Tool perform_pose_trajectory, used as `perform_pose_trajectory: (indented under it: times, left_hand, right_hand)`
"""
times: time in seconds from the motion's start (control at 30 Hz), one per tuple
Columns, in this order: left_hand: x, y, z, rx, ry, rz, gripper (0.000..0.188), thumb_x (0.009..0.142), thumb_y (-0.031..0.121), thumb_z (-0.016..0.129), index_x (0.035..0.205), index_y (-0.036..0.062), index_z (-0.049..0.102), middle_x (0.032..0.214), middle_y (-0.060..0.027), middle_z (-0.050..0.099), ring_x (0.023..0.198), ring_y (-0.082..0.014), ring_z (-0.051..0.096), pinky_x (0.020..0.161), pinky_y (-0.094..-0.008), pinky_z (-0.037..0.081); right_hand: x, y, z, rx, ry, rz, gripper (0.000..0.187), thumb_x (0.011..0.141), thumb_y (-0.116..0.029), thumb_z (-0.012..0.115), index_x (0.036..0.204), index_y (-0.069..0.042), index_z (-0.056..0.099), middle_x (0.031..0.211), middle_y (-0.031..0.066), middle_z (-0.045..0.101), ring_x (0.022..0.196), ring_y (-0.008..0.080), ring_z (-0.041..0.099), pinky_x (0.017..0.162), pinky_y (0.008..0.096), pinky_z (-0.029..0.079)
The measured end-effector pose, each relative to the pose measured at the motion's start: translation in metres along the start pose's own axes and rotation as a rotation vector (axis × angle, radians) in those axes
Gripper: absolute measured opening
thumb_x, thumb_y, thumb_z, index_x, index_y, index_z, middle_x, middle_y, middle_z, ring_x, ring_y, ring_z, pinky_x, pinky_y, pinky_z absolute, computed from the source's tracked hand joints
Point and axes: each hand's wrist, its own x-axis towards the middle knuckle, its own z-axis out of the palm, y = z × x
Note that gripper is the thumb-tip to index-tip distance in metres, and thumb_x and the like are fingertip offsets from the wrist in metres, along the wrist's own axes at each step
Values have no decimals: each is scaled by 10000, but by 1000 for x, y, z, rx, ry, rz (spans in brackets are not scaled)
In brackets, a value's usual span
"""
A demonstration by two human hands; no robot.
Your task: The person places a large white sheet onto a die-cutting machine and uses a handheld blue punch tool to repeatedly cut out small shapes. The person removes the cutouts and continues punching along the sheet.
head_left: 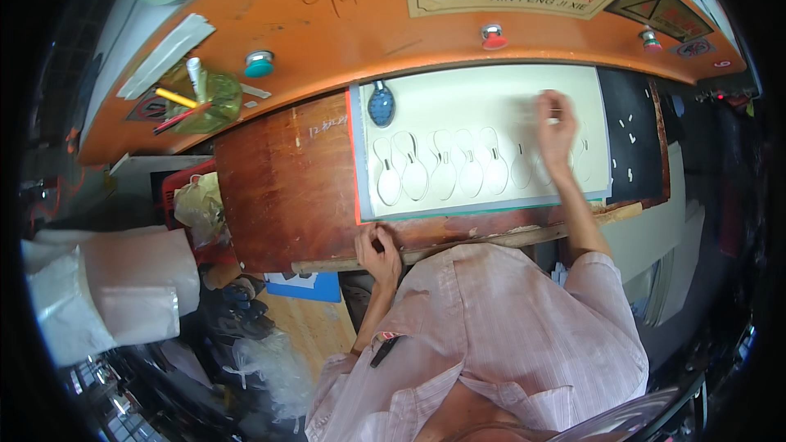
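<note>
A pale cream sheet (491,98) lies on the table with a row of several sole-shaped outlines (444,170) cut or pressed into it. My right hand (557,124) is over the right part of the sheet, fingers curled into a pinch and slightly blurred; whatever they hold is too small to make out. Near the sheet's upper left corner stands a blue, textured oval piece (381,105) with a narrow dark end, perhaps a cutting die. My left hand (378,252) rests at the table's front edge below the sheet's left corner, fingers curled closed with nothing visible in them.
Behind the sheet runs an orange machine front (352,41) with a green button (259,63) and a red button (494,37). A yellowish pen cup (209,106) hangs at left. Small white scraps (630,137) lie on the black surface (626,168). White sacks (123,286) stand left.
</note>
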Motion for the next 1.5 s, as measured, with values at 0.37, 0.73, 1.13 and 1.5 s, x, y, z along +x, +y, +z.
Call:
perform_pose_trajectory:
  times: [0.37, 0.73, 1.13, 1.5]
  left_hand:
    - [18, -1, 18, 65, 14, 219, 76, 929, 96, 689, 879, 41, 702, 667, -129, 620, 644, -344, 630, 622, -474, 481]
    - [40, 13, 27, 58, -1, 231, 82, 935, 99, 691, 886, 34, 706, 632, -118, 570, 597, -320, 587, 589, -458, 463]
    - [68, 39, 34, 90, -16, 122, 93, 933, 111, 694, 905, 25, 714, 628, -118, 582, 590, -297, 602, 589, -426, 473]
    - [59, 27, 29, 50, -59, 79, 88, 921, 129, 699, 906, 44, 711, 657, -109, 600, 635, -302, 615, 618, -435, 485]
  right_hand:
    - [110, -15, -141, -204, 364, -432, 248, 1073, -222, 645, 1110, 18, 691, 869, 59, 663, 794, 112, 575, 761, 283, 494]
    - [91, -28, -211, -130, 287, -188, 309, 1098, -286, 593, 1081, 18, 646, 813, 32, 534, 755, 104, 472, 685, 277, 421]
    - [-56, -30, -85, -62, -342, -405, 89, 936, -80, 701, 971, -1, 678, 935, 149, 667, 856, 341, 640, 767, 421, 521]
    - [-167, -23, -36, -133, -452, -306, 103, 897, -98, 741, 945, -11, 717, 938, 129, 665, 911, 340, 620, 825, 451, 495]
